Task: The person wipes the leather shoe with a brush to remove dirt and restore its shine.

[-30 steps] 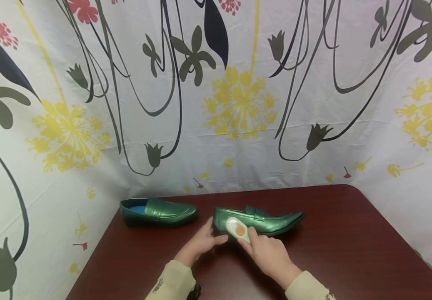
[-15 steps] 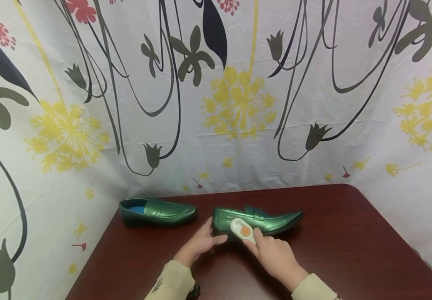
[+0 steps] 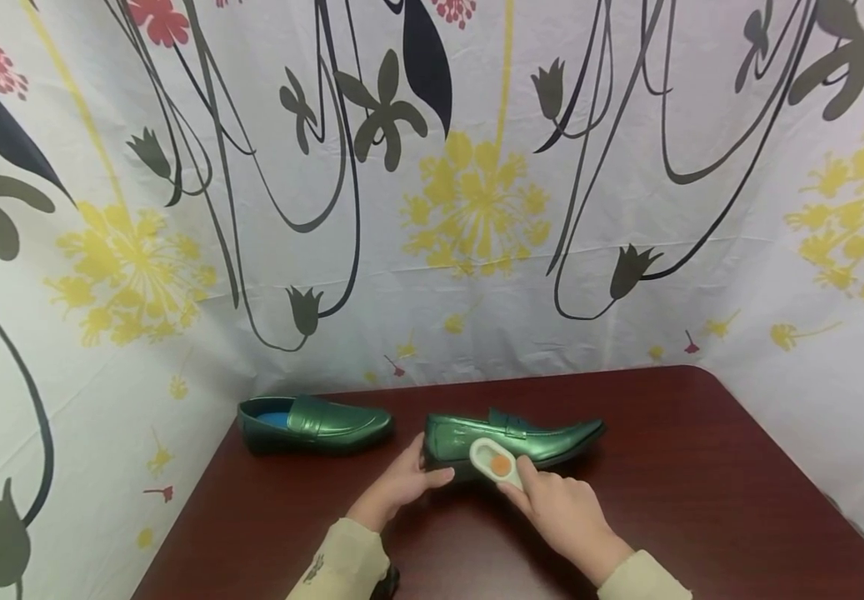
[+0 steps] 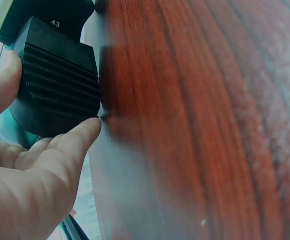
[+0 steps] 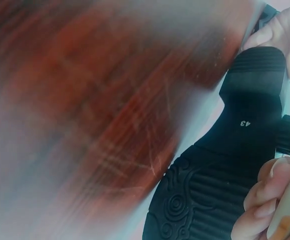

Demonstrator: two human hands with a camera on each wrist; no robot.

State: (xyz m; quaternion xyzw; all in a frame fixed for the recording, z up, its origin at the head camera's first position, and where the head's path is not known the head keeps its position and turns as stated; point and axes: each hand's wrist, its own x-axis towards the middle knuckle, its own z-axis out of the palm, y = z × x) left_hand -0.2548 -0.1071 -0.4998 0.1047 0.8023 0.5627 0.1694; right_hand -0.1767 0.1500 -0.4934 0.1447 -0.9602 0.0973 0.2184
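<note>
A shiny green loafer [image 3: 544, 442] is held tilted above the table, toe to the right. My left hand [image 3: 399, 483] grips its heel, thumb on the near side and fingers behind. In the left wrist view the ribbed black heel [image 4: 60, 82] sits between thumb and fingers. My right hand [image 3: 565, 512] holds a small pale shoe brush [image 3: 493, 460] with an orange spot against the shoe's near side. Its dark bristles [image 5: 286, 134] show beside the sole [image 5: 254, 112], which is marked 43, in the right wrist view.
A matching green loafer [image 3: 327, 425] with a blue insole stands at the back left of the dark red wooden table [image 3: 671, 475]. Behind and on both sides hangs a white flower-print cloth [image 3: 417, 225].
My right hand and the brush have slid right and slightly down along the loafer's side, from near the heel toward the middle. The left hand stays at the heel.
</note>
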